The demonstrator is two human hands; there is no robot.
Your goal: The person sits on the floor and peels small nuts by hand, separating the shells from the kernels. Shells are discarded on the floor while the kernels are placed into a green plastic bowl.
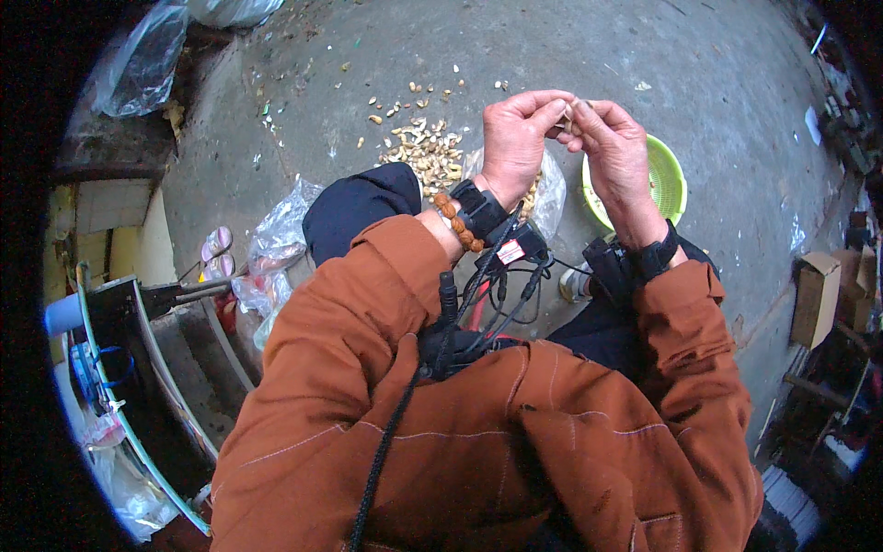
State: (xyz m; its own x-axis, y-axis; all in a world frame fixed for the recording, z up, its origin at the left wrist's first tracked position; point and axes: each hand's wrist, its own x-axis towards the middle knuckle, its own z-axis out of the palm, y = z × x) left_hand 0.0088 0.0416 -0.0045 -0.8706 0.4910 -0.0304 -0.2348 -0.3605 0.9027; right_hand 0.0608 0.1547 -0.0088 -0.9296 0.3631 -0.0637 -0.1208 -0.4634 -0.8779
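Note:
My left hand [517, 134] and my right hand [615, 155] meet at the fingertips above the floor. Pinched between them is a peanut shell [568, 119], mostly covered by the fingers. Below my right hand stands a lime-green plastic basket [679, 186], partly hidden by that hand and wrist. Under my left wrist lies a clear plastic bag [550, 196] with peanuts [530, 200] in it, partly hidden. Beyond my left knee, a heap of peanut shells [431, 155] is spread on the concrete floor [731, 117].
Cables [510, 283] and a small black device [526, 245] hang at my lap. To the left are crumpled plastic bags [279, 231], pink-and-white shoes [218, 252] and a rack [162, 359]. Cardboard boxes [816, 300] stand at the right.

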